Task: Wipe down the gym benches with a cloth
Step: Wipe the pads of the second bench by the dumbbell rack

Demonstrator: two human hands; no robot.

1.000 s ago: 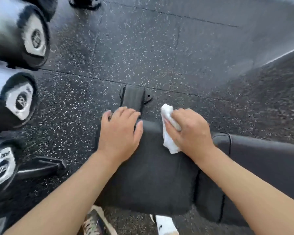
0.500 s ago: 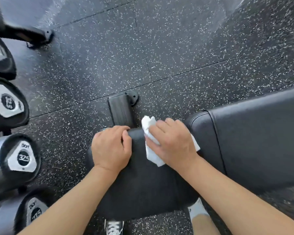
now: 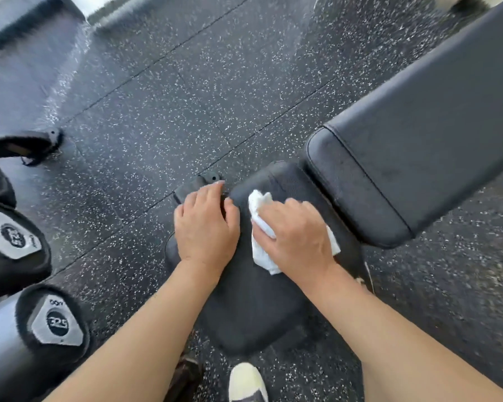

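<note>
A black padded gym bench fills the middle and right of the head view. Its small seat pad (image 3: pixel 253 309) lies under my hands, and its long back pad (image 3: pixel 413 146) slopes away to the upper right. My right hand (image 3: pixel 296 236) presses a crumpled white cloth (image 3: pixel 259 204) flat onto the far part of the seat pad, fingers curled over it. My left hand (image 3: pixel 205 227) rests on the seat pad's left edge, its fingers bent over the rim.
Black dumbbell ends (image 3: pixel 57 323) with grey number plates line the left edge on a rack. A black bench foot (image 3: pixel 199 185) sticks out beyond my left hand. Speckled rubber floor (image 3: pixel 186 97) surrounds the bench. My white shoe (image 3: pixel 246 381) shows below the seat.
The view has swung so the back pad now rises at the upper right. My right hand with the cloth has slid across the seat pad; my left hand has stayed on its left edge.
</note>
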